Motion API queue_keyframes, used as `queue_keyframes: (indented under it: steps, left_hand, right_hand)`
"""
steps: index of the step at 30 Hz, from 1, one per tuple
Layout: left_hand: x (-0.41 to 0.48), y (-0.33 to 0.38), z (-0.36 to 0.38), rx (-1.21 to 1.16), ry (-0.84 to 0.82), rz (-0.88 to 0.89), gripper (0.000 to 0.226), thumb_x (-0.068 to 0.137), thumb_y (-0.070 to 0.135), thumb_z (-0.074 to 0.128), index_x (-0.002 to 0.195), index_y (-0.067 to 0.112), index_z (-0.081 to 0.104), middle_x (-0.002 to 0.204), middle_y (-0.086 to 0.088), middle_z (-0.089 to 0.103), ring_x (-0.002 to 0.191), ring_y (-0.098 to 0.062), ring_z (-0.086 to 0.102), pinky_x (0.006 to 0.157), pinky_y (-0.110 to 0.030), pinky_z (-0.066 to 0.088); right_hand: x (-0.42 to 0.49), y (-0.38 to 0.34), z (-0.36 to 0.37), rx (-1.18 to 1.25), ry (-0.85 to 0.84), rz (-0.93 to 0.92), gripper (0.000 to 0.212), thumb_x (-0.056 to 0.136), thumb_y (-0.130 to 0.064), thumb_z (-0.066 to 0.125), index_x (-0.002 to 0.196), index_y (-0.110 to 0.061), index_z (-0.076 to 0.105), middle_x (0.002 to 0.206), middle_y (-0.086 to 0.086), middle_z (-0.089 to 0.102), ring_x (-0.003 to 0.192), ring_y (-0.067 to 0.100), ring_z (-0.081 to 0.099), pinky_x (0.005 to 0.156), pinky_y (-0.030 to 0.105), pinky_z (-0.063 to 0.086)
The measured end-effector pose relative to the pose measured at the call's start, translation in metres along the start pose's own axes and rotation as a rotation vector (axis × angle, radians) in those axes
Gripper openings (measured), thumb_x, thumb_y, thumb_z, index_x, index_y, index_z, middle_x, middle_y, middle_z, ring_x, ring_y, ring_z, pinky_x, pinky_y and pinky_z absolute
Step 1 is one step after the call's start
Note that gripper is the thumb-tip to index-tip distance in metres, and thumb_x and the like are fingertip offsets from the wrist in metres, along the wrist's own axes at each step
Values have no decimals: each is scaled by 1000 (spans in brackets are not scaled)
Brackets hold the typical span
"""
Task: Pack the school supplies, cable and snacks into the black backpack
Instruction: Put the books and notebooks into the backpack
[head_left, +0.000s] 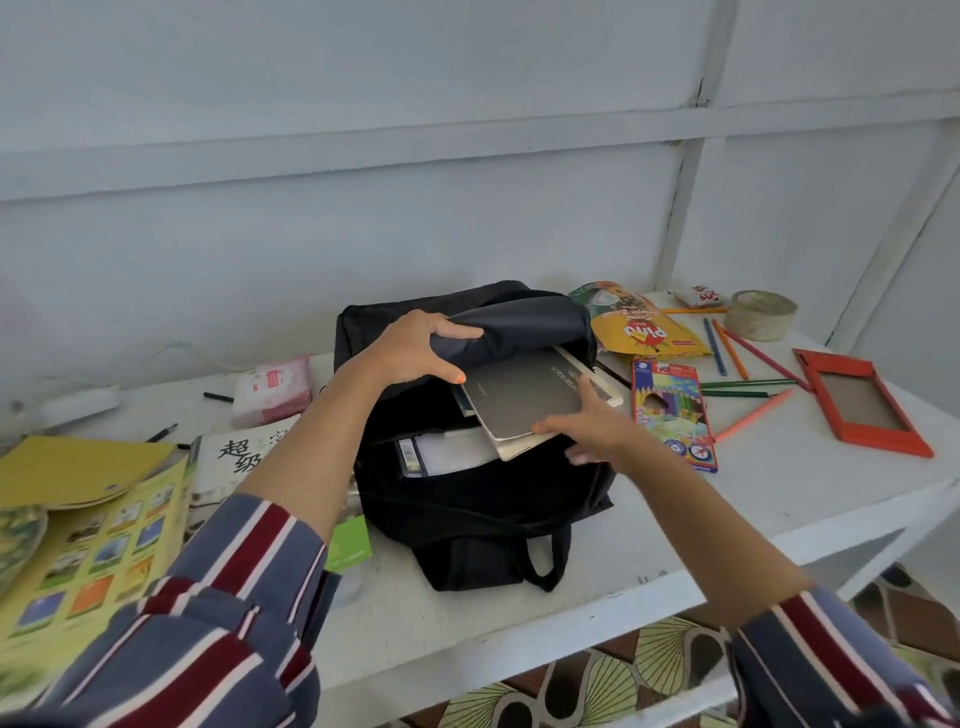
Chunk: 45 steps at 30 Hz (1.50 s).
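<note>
The black backpack (467, 499) lies open in the middle of the white bench (675, 519). The right hand (592, 426) pinches the near corner of a grey notebook (530, 395) sticking halfway out of it. The left hand (415, 348) curls its fingers (457, 331) round the raised flap. To the right lies a pencil box (672, 410), with a snack pouch (639, 327) beyond it

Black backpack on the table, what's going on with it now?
The left hand holds up the flap of the black backpack while the right hand slides a grey notebook into the open compartment; it is partway in. A coloured pencil box, loose pencils and a yellow snack pouch lie on the white table beside it.
</note>
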<state>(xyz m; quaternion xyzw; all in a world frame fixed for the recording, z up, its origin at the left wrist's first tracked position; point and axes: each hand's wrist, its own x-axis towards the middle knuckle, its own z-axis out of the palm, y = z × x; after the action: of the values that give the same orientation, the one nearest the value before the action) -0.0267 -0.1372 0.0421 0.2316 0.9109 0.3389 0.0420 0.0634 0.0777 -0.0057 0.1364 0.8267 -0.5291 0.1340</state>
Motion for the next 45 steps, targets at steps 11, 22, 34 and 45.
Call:
queue_keyframes:
  steps: [11, 22, 34, 45]
  left_hand:
    - [-3, 2, 1, 15, 35, 16, 60, 69, 9, 79, 121, 34, 61, 139, -4, 47, 134, -17, 36, 103, -24, 23]
    - [-2, 3, 0, 65, 56, 18, 57, 70, 13, 79, 120, 35, 61, 140, -3, 47, 132, -20, 37, 104, -29, 25]
    - [-2, 4, -2, 54, 43, 28, 56, 70, 14, 79, 119, 35, 62, 134, -1, 52, 125, -20, 44, 105, -33, 32]
    - [-1, 3, -5, 53, 36, 30, 56, 70, 14, 79, 120, 32, 62, 134, -2, 51, 125, -18, 43, 104, -29, 29]
  right_hand:
    - [13, 12, -9, -1099, 41, -530, 62, 84, -35, 65, 139, -40, 37, 156, 1, 16, 142, 23, 15, 115, 36, 9]
    - [63, 8, 5, -960, 205, -642, 42, 97, -31, 45, 139, -37, 40, 151, 1, 31, 140, 18, 23, 113, 35, 13]
    - [87, 4, 25, -1039, 313, -622, 40, 100, -30, 38, 139, -40, 38, 148, 8, 34, 139, 29, 23, 115, 42, 15]
    - [96, 4, 13, -749, 170, -686, 36, 93, -22, 55, 128, -31, 56, 145, 9, 39, 138, 27, 28, 115, 39, 19]
